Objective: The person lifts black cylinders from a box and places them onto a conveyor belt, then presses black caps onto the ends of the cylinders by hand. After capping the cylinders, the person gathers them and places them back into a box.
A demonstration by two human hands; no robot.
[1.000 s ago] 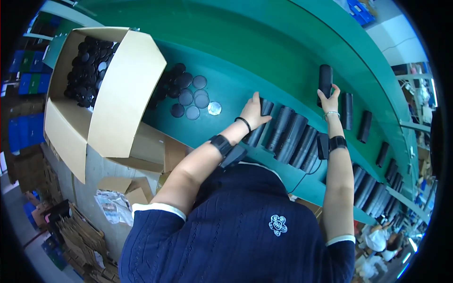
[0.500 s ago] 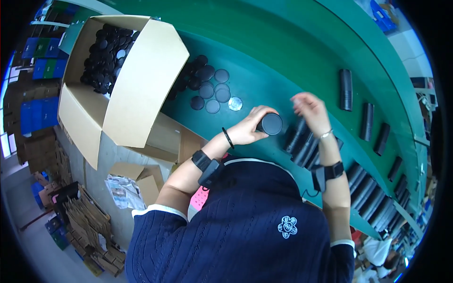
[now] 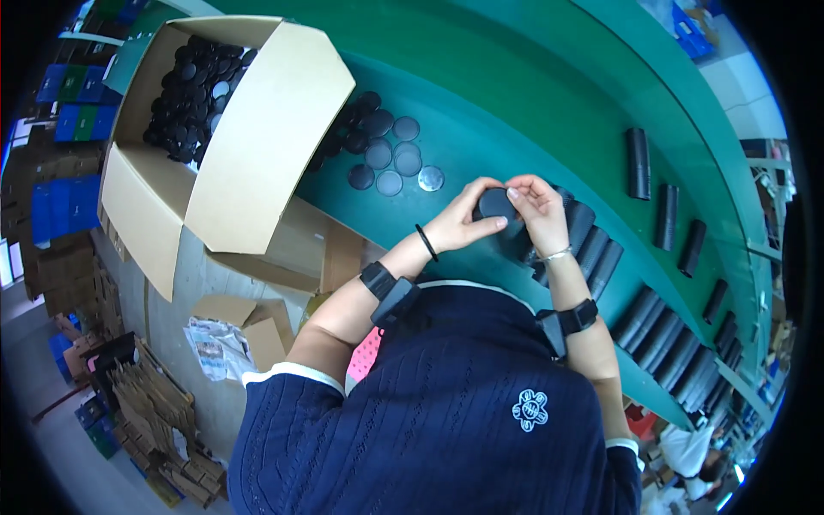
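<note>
My left hand point(image 3: 459, 227) is closed around a black ribbed tube point(image 3: 514, 244) at its upper end, thumb on the near side and fingers on the far side. A flat round black cap point(image 3: 495, 204) covers that end. My right hand point(image 3: 546, 225) pinches at the cap's right edge, fingertips touching it; whether it grips the cap or the tube's rim is hard to see. Left of my hands, loose round black caps point(image 3: 378, 154) lie on the green table point(image 3: 451, 112), with one shiny silver-looking disc point(image 3: 431, 178) nearest my left hand.
Several black tubes point(image 3: 592, 253) lie side by side beyond my right wrist, with more tubes point(image 3: 669, 343) further right. Single tubes point(image 3: 638, 163) rest spaced out on the green belt. An open cardboard box point(image 3: 257, 129) full of black caps stands at the left.
My right hand has come left and nearer, from above the lying tubes to the cap's edge. My left hand still holds the tube, now slightly higher in view.
</note>
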